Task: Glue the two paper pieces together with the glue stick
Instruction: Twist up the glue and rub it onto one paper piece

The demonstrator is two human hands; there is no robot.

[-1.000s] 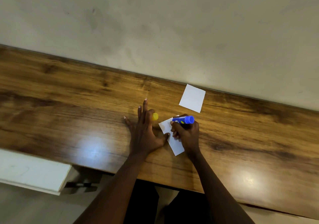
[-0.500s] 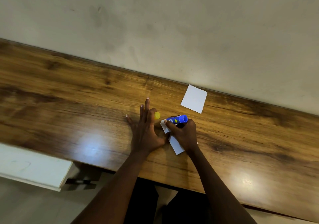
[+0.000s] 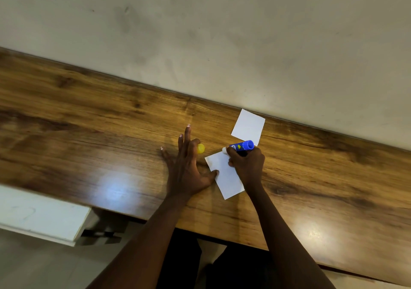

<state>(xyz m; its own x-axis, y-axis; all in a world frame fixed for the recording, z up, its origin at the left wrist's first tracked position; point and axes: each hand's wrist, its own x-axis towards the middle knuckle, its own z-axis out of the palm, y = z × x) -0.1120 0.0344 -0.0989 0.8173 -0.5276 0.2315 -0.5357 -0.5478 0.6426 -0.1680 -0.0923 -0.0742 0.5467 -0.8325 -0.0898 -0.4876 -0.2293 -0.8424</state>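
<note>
A white paper piece (image 3: 224, 174) lies on the wooden table (image 3: 89, 133) in front of me. My right hand (image 3: 246, 166) grips the blue glue stick (image 3: 241, 146), whose white tip touches the paper's far corner. My left hand (image 3: 186, 166) rests flat on the table beside the paper, its thumb pressing the paper's left edge. The yellow cap (image 3: 200, 148) peeks out at the index finger of that hand. A second white paper piece (image 3: 248, 126) lies further back by the wall, untouched.
A pale wall (image 3: 222, 32) runs along the table's far edge. A white board or shelf (image 3: 40, 217) juts out below the table's near edge at the left. My dark-clothed legs show under the table.
My right hand has slid the glue stick up and to the right along the near paper, uncovering more of the sheet. My left hand has stayed in place.
</note>
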